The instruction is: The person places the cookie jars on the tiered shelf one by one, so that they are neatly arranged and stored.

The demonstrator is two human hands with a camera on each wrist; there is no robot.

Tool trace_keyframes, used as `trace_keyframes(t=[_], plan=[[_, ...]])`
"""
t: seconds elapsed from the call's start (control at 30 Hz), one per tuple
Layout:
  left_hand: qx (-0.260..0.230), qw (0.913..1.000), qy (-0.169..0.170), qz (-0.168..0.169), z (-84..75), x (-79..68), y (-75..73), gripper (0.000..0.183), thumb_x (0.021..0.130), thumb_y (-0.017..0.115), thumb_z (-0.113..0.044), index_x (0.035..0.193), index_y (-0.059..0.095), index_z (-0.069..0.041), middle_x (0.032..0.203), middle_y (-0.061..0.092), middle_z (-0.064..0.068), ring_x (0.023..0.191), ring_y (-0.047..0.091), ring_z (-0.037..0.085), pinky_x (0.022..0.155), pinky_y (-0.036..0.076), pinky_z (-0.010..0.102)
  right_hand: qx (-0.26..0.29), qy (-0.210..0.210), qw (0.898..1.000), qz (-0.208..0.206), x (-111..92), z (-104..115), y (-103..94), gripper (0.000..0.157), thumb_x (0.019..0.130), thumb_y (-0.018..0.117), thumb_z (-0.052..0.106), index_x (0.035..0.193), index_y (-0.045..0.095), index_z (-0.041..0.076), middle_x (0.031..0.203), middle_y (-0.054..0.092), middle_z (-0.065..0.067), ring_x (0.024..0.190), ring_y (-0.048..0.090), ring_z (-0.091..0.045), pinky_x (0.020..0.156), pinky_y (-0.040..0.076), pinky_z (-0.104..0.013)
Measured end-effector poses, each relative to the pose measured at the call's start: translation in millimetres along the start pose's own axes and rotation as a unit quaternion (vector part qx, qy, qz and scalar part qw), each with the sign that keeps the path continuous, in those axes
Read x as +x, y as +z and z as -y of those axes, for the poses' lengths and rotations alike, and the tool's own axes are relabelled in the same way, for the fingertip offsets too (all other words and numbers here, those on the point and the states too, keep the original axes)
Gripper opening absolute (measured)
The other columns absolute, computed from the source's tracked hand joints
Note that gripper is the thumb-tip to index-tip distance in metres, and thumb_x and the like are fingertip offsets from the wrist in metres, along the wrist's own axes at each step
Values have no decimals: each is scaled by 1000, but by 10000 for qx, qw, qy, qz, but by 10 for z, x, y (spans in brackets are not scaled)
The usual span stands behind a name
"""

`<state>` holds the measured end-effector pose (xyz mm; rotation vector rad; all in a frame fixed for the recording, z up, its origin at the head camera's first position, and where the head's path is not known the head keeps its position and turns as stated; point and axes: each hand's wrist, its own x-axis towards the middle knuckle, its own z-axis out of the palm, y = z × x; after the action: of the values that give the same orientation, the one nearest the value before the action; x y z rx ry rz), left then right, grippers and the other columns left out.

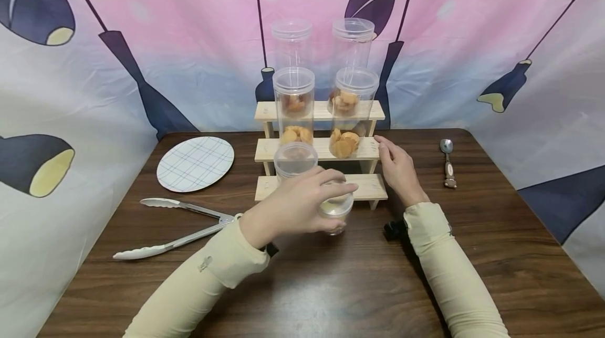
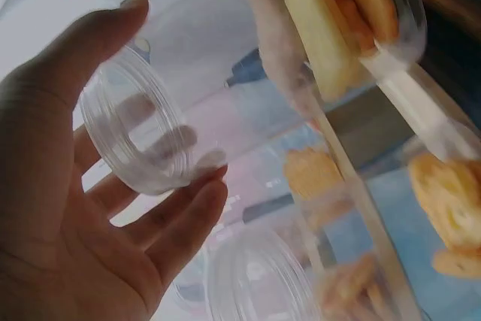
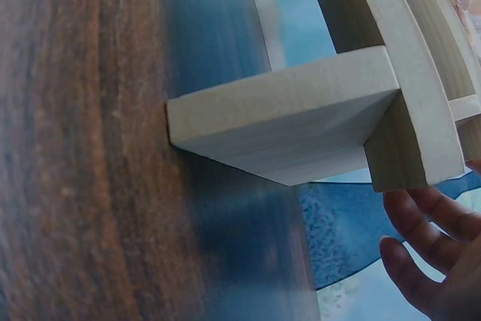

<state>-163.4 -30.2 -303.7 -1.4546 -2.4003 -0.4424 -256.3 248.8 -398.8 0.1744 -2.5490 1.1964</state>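
Observation:
My left hand point(image 1: 302, 199) grips a clear lidded jar point(image 1: 336, 209) near its lid, in front of the bottom step's right half. In the left wrist view, thumb and fingers go round the jar's lid point(image 2: 135, 125), and pale yellow slices point(image 2: 323, 43) show at its far end. My right hand point(image 1: 399, 170) is at the right end of the wooden three-step stand point(image 1: 373, 186). Its fingers look loosely bent at the end of a shelf point(image 3: 421, 125) in the right wrist view; whether they press on it I cannot tell.
Several clear jars with snacks, such as this one point(image 1: 347, 117), stand on the steps. A checked plate point(image 1: 195, 164) and open tongs point(image 1: 189, 233) lie left on the brown table point(image 1: 321, 296). A spoon point(image 1: 448, 164) lies right. A patterned cloth point(image 1: 208, 39) hangs behind.

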Motion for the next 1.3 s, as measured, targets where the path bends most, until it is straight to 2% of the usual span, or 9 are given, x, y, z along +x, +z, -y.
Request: trace_keyframes(t=[0.1,0.3,0.4,0.5,0.63,0.87,1.1,1.3], plan=[[58,9999,-89,85,-36,135,-1,61,81,80,-43,135,64,-21,128,62,3,114,58,20,90,54,35,-49,-13,10000,17,3,-5,-6,54,107,29,51,150,47,25,98,59,-16,90,52,-30,84,41,-48],[153,9993,-241,247,-25,378,20,61,84,78,-42,138,62,-20,135,58,2,117,54,21,85,56,35,-3,13,10000,9,-7,-9,-12,55,106,28,53,150,48,26,88,54,-13,74,46,-29,76,40,-43],[198,9987,-372,284,4,467,51,58,86,76,-38,138,61,-20,134,58,3,116,54,22,84,55,35,25,33,10000,-16,-9,-11,-18,54,106,28,53,150,48,28,90,55,-12,79,48,-28,79,40,-43],[250,9978,-539,305,22,534,82,54,88,74,-34,138,61,-20,133,58,6,115,54,23,87,55,37,49,52,10000,1,-9,-8,-23,54,106,29,53,149,48,28,96,58,-14,93,52,-30,84,40,-45],[394,9959,-701,408,19,603,107,53,90,72,-33,140,59,-20,136,55,8,120,53,26,94,52,39,55,85,9999,48,-8,-3,-28,54,106,29,54,150,48,29,106,60,-15,106,53,-31,88,41,-48],[682,9937,-764,458,40,700,149,56,89,74,-33,140,58,-18,137,53,10,124,50,29,103,47,40,119,143,9998,83,0,10,-34,55,105,29,57,149,48,31,111,61,-13,101,51,-30,86,40,-47],[716,9922,-867,535,105,739,186,58,90,74,-34,142,56,-15,139,51,13,127,48,31,107,44,40,103,124,9998,117,-2,28,-32,55,105,29,55,150,47,29,102,58,-15,95,52,-30,86,41,-47],[949,9899,-880,575,123,764,193,59,92,72,-34,144,54,-14,139,52,12,130,46,29,114,37,42,69,44,9999,84,2,14,-26,55,106,30,52,150,48,24,98,58,-15,97,54,-31,88,42,-48]])
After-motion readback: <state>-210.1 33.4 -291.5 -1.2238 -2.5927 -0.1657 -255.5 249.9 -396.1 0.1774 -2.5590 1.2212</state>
